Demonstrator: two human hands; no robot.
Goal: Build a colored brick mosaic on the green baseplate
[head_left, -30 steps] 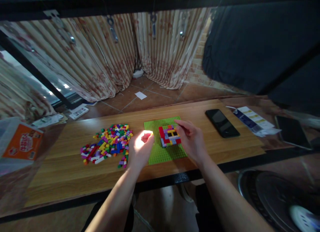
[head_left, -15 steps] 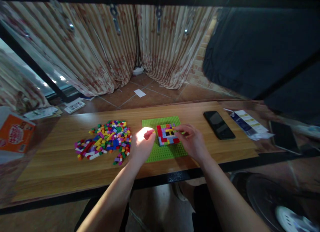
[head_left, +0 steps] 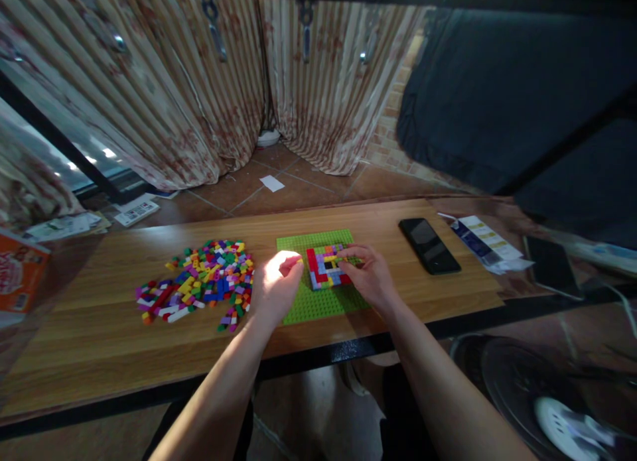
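Observation:
A small built block of toy bricks (head_left: 320, 275), red, lavender, yellow and other colours, stands on a green studded baseplate (head_left: 318, 308). It has a dark opening in its middle. My left hand (head_left: 277, 283) hovers over the plate's left side, thumb and forefinger pinched on what looks like a small yellow brick (head_left: 300, 261). My right hand (head_left: 369, 275) is at the right side of the built block, its bent fingertips and thumb close together over the upper bricks. Whatever lies between those fingertips is too small to make out.
Left of the baseplate a heap of loose bricks (head_left: 199, 282) spreads over the wooden table (head_left: 99, 355). A black phone (head_left: 430, 246) lies to the right, with printed papers (head_left: 490, 242) beyond it. An orange and white package (head_left: 20, 272) stands at the far left.
My right fingertips have shifted slightly inward over the built block. My left hand keeps its pinch beside it. The whole view has shifted a little.

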